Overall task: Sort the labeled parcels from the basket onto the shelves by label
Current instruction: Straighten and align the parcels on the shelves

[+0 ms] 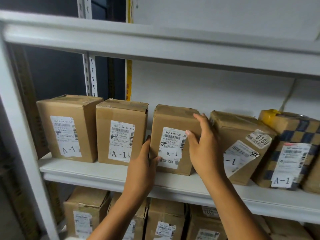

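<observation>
A brown cardboard parcel labelled A-1 stands upright on the middle white shelf, third from the left. My left hand holds its lower left edge, thumb on the front face. My right hand presses against its right side with straight fingers reaching up toward the top edge. Two more A-1 parcels stand to its left, one at the far left and one beside it. A tilted parcel and a checkered parcel marked A-1 sit to the right. The basket is out of sight.
An upper shelf board runs overhead. Several labelled parcels fill the shelf below. A white upright post frames the left side. Bare shelf surface shows in front of the parcels.
</observation>
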